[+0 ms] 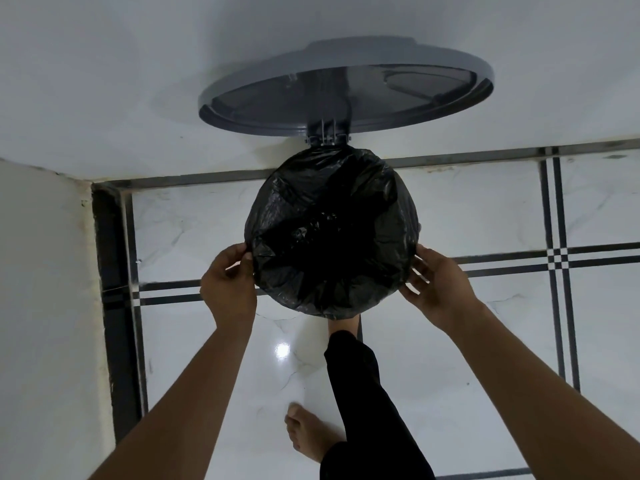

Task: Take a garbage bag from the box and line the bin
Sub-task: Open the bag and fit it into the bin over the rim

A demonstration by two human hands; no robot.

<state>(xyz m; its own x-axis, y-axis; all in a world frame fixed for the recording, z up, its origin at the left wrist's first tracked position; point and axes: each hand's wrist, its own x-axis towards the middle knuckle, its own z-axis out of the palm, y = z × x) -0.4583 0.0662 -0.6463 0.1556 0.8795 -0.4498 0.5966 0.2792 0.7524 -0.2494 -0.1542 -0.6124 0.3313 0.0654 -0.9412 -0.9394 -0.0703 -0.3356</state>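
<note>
A black garbage bag (329, 233) covers the round mouth of the bin and folds over its rim all around, so the bin body is hidden beneath it. The grey lid (346, 95) stands open behind the bag, leaning toward the white wall. My left hand (228, 282) pinches the bag's edge at the left side of the rim. My right hand (438, 282) rests against the bag at the right side of the rim, fingers spread along it. The box of bags is not in view.
The bin stands against a white wall (104, 81) on glossy white floor tiles (485, 341) with dark stripes. A white wall corner (45, 306) juts out at the left. My foot (343, 323) sits under the bin's front, the other foot (308, 434) behind it.
</note>
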